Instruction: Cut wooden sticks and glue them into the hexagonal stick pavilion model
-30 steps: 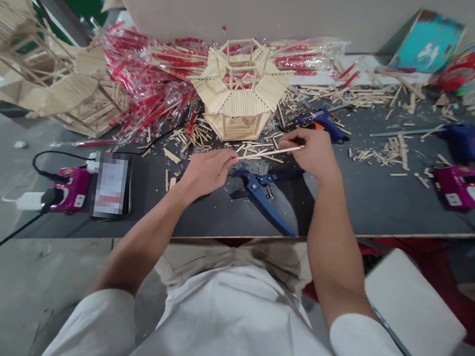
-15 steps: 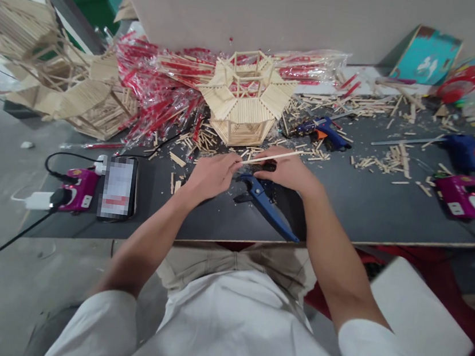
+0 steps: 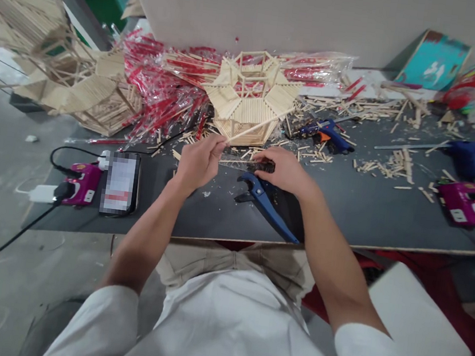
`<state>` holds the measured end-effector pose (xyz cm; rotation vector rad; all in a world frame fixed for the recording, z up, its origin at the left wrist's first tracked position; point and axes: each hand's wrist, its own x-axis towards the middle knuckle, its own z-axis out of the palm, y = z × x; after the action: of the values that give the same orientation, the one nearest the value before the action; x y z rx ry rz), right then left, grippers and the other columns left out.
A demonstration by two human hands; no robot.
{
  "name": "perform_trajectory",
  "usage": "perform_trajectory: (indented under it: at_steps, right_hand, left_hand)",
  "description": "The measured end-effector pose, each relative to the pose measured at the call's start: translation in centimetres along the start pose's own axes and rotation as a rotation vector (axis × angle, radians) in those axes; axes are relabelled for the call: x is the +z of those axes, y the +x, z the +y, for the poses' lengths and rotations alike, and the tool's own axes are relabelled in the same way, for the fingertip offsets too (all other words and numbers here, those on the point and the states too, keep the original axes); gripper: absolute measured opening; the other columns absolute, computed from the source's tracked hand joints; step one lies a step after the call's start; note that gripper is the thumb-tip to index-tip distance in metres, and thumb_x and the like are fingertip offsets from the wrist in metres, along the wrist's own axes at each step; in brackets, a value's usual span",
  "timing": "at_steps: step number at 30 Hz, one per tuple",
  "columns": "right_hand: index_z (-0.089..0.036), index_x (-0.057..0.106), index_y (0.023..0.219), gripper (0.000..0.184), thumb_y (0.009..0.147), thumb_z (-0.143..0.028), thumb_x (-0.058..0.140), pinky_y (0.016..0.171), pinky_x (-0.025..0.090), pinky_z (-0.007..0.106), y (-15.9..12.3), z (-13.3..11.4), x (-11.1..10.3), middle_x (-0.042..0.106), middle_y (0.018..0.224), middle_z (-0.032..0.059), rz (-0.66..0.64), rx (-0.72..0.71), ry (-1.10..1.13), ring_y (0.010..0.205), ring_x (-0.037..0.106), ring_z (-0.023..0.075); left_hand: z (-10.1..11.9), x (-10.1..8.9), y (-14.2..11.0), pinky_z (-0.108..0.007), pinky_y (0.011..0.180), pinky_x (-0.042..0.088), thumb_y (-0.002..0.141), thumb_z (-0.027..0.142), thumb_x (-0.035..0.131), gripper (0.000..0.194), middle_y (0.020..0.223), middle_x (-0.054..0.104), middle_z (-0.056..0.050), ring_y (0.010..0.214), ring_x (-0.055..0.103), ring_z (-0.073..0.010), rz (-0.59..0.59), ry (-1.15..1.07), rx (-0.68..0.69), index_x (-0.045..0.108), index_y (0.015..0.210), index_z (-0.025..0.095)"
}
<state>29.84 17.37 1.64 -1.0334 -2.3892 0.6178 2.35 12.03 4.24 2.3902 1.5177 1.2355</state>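
The left hand [image 3: 199, 163] is pinching a wooden stick [image 3: 261, 126] near one end, apparently leaving its length free, while the right hand [image 3: 284, 169] is holding curled fingers beside the pipe cutter [image 3: 274, 214], grip unclear.

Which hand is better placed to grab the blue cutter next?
Probably the right hand: it is nearer the cutter, though whether it grips anything is unclear. The left hand pinches a stick and sits farther from the cutter's handle.
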Motion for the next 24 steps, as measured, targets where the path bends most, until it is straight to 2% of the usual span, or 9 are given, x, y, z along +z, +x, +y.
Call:
perform_trajectory:
  at_steps: [2, 7, 9, 11, 14, 17, 20, 24]
  right_hand:
    - [-0.025, 0.075, 0.113, 0.033, 0.082, -0.028, 0.085, 0.095, 0.051, 0.044, 0.0, 0.2, 0.1, 0.075, 0.103, 0.0067, -0.001, -0.003, -0.006, 0.102, 0.067, 0.0290]
    - [-0.026, 0.076, 0.110, 0.034, 0.079, -0.031, 0.089, 0.092, 0.052, 0.045, 0.1, 0.4, 0.3, 0.074, 0.100, 0.0067, 0.006, 0.066, 0.025, 0.099, 0.067, 0.0296]
    - [-0.026, 0.076, 0.108, 0.033, 0.078, -0.029, 0.089, 0.089, 0.053, 0.044, 0.1, 0.1, 0.4, 0.073, 0.099, 0.0065, 0.010, 0.108, 0.066, 0.095, 0.068, 0.0282]
    - [-0.027, 0.076, 0.104, 0.028, 0.079, -0.028, 0.087, 0.084, 0.054, 0.042, 0.1, -0.2, 0.4, 0.072, 0.096, 0.0054, 0.014, 0.137, 0.120, 0.088, 0.067, 0.0254]
    - [-0.025, 0.074, 0.093, 0.010, 0.085, -0.028, 0.078, 0.081, 0.053, 0.039, 0.1, -0.6, 0.2, 0.071, 0.092, 0.0044, 0.016, 0.120, 0.216, 0.082, 0.066, 0.0223]
    - [-0.023, 0.071, 0.088, 0.007, 0.087, -0.030, 0.074, 0.078, 0.052, 0.038, 0.1, -0.6, -0.2, 0.072, 0.092, 0.0058, 0.111, 0.129, 0.265, 0.083, 0.066, 0.0226]
    - [-0.022, 0.071, 0.090, 0.007, 0.089, -0.029, 0.071, 0.076, 0.050, 0.037, 0.2, -0.1, -0.3, 0.074, 0.092, 0.0067, 0.228, 0.141, 0.222, 0.084, 0.066, 0.0233]
    - [-0.023, 0.070, 0.097, 0.009, 0.092, -0.027, 0.066, 0.079, 0.051, 0.038, 0.4, 0.5, 0.4, 0.076, 0.091, 0.0060, 0.240, 0.150, 0.181, 0.082, 0.066, 0.0238]
  left_hand:
    - [-0.2, -0.1, 0.0, -0.027, 0.069, 0.045, 0.114, 0.042, 0.038, 0.036, 0.074, 0.068, 0.000, 0.065, 0.065, -0.0136, 0.040, 0.005, 0.005, 0.066, 0.107, 0.020]
    - [-0.2, 0.0, 0.0, -0.027, 0.069, 0.046, 0.115, 0.045, 0.032, 0.043, 0.078, 0.071, -0.003, 0.071, 0.068, -0.0146, -0.058, 0.033, -0.011, 0.067, 0.110, 0.020]
    - [-0.2, 0.0, 0.0, -0.027, 0.069, 0.047, 0.115, 0.047, 0.030, 0.045, 0.076, 0.070, -0.002, 0.070, 0.068, -0.0143, -0.052, 0.031, -0.029, 0.067, 0.111, 0.021]
    - [-0.4, -0.1, 0.0, -0.026, 0.069, 0.047, 0.115, 0.047, 0.031, 0.045, 0.073, 0.069, -0.001, 0.067, 0.067, -0.0137, -0.003, 0.016, -0.046, 0.067, 0.111, 0.021]
    - [-0.7, -0.2, 0.1, -0.026, 0.070, 0.047, 0.115, 0.045, 0.033, 0.042, 0.072, 0.068, -0.001, 0.067, 0.067, -0.0134, 0.065, -0.012, -0.036, 0.066, 0.109, 0.021]
    - [-0.5, -0.1, 0.0, -0.026, 0.069, 0.047, 0.115, 0.044, 0.032, 0.041, 0.072, 0.069, -0.001, 0.067, 0.067, -0.0135, 0.071, -0.006, -0.023, 0.065, 0.106, 0.021]
    - [-0.2, -0.2, 0.0, -0.027, 0.068, 0.046, 0.115, 0.043, 0.032, 0.040, 0.073, 0.069, -0.001, 0.067, 0.067, -0.0132, 0.066, 0.004, -0.022, 0.064, 0.104, 0.021]
    - [-0.2, -0.2, 0.0, -0.028, 0.068, 0.045, 0.116, 0.045, 0.030, 0.042, 0.074, 0.069, -0.001, 0.068, 0.067, -0.0138, 0.045, 0.027, -0.015, 0.064, 0.106, 0.021]
